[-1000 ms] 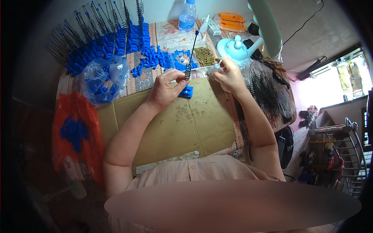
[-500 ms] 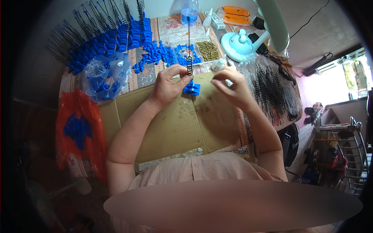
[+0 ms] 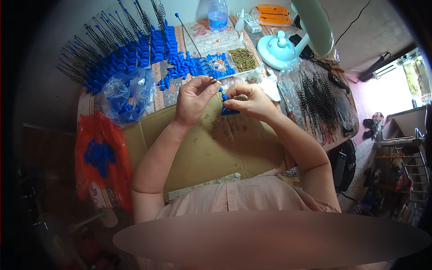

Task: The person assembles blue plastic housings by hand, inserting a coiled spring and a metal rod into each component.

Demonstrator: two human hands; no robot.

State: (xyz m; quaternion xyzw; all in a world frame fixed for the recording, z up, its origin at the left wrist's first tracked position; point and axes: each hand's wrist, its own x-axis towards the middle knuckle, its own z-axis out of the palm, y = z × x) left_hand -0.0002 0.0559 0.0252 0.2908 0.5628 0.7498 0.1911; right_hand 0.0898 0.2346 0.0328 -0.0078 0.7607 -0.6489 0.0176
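Note:
My left hand (image 3: 192,101) is closed in a pinch on the lower end of a thin black spring rod (image 3: 190,37). The rod leans up and to the left, with a blue bead at its top and a coil low down. Below the fingertips sits a blue plastic base (image 3: 230,111) with a narrow neck. My right hand (image 3: 252,101) is closed on that neck, thumb and fingers pressed together. The fingers partly hide where rod and base meet, so I cannot tell how they are joined. Both hands are above a brown cardboard sheet (image 3: 202,148).
Rows of blue bases with spring rods (image 3: 130,49) stand far left. Loose blue cones (image 3: 180,69), a tray of brass-coloured pieces (image 3: 243,59), a bottle (image 3: 218,20) and a pale blue lamp (image 3: 275,51) lie beyond. Black spring rods (image 3: 317,103) lie right; a red bag (image 3: 83,157) lies left.
My right hand has moved left and closed on the base's neck. The spring rod, upright before, now tilts to the left. The whole view has shifted slightly.

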